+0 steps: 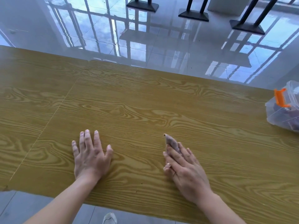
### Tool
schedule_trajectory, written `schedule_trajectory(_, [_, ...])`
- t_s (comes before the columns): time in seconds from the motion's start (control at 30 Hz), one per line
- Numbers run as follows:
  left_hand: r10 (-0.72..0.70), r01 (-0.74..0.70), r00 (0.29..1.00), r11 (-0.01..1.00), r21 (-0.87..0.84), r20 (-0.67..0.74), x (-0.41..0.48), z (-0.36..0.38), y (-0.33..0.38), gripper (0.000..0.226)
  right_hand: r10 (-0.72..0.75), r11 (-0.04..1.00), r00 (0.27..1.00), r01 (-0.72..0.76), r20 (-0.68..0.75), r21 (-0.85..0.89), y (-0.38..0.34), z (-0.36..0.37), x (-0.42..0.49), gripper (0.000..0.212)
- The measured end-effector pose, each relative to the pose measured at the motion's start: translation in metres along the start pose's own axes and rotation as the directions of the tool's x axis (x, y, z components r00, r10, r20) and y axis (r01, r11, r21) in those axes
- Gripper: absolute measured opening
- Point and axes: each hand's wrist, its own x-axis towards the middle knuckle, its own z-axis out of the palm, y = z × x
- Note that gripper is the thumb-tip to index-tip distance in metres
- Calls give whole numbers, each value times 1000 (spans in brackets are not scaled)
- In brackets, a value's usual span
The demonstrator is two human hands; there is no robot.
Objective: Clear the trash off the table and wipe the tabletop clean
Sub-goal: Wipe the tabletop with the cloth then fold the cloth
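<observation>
A yellow wood-grain tabletop (pixel 145 102) fills the middle of the view. My left hand (pixel 90 155) lies flat on it, palm down, fingers spread, holding nothing. To its right, my right hand (pixel 182 168) presses a small greyish-purple cloth (pixel 171 142) against the tabletop; the cloth's tip sticks out past my fingertips, the remainder hidden under the hand. No loose trash shows on the visible tabletop.
A clear plastic container (pixel 284 109) with an orange latch (pixel 280 98) and dark contents sits at the table's right edge. Beyond the far edge lies glossy tiled floor with black table bases (pixel 193 15). A shoe (pixel 110 219) shows below the near edge.
</observation>
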Motion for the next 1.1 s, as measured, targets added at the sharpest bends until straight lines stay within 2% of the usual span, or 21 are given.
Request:
schedule_trajectory(0.1, [-13, 13, 1000, 1000, 12, 11, -2, -2, 1, 82, 327, 944, 945, -327, 0, 42, 45, -8, 2, 59])
schedule_trajectory(0.17, [-8, 7, 1000, 1000, 25, 21, -1, -3, 3, 82, 466, 883, 883, -460, -56, 94, 26, -6, 9, 58])
schedule_trajectory(0.23, [-6, 6, 999, 1000, 24, 34, -1, -4, 3, 82, 447, 893, 887, -437, -115, 108, -25, 3, 10, 52])
schedule_trajectory(0.33, [9, -8, 999, 1000, -5, 37, -1, -5, 2, 81, 226, 972, 963, -211, -146, 107, -100, 17, 3, 41])
schedule_trajectory(0.43, [24, -19, 999, 995, -97, 47, -2, -7, -4, 74, 92, 992, 985, -78, -149, 99, -86, 15, 8, 41])
schedule_trajectory(0.5, [40, -41, 999, 968, -248, -9, -3, -8, -12, 64, 129, 991, 981, -123, -143, 49, -53, 14, 9, 39])
schedule_trajectory(0.57, [27, -42, 999, 891, -453, -40, -11, -13, -23, 59, 304, 952, 940, -295, -156, 79, -22, 10, 8, 38])
schedule_trajectory(0.63, [25, -49, 999, 792, -609, -47, -35, -17, -31, 58, 485, 873, 860, -468, -156, 134, -15, 9, 6, 41])
schedule_trajectory(0.67, [41, -68, 998, 752, -656, -56, -51, -18, -35, 56, 520, 853, 838, -501, -165, 146, -22, 10, 5, 41])
schedule_trajectory(0.73, [75, -114, 993, 718, -687, -86, -83, -16, -37, 54, 471, 882, 858, -453, -206, 130, -56, 14, 5, 41])
schedule_trajectory(0.83, [166, -214, 976, 827, -520, -139, -105, -3, -34, 52, 161, 985, 967, -144, -199, 99, -123, 25, -3, 39])
schedule_trajectory(0.9, [210, -250, 967, 897, -364, -146, -105, 1, -29, 51, -55, 995, 981, 69, -184, 70, -132, 26, -12, 40])
schedule_trajectory(0.97, [242, -273, 960, 923, -271, -143, -102, -1, -28, 51, -156, 987, 973, 162, -168, 22, -110, 21, -23, 43])
schedule_trajectory(1.03, [307, -334, 940, 919, -212, -149, -95, -6, -37, 48, -101, 993, 981, 110, -166, 47, -82, 19, -33, 46])
schedule_trajectory(1.1, [368, -387, 919, 909, -151, -144, -83, -11, -59, 48, 145, 966, 970, -97, -193, 239, -68, 17, -34, 50])
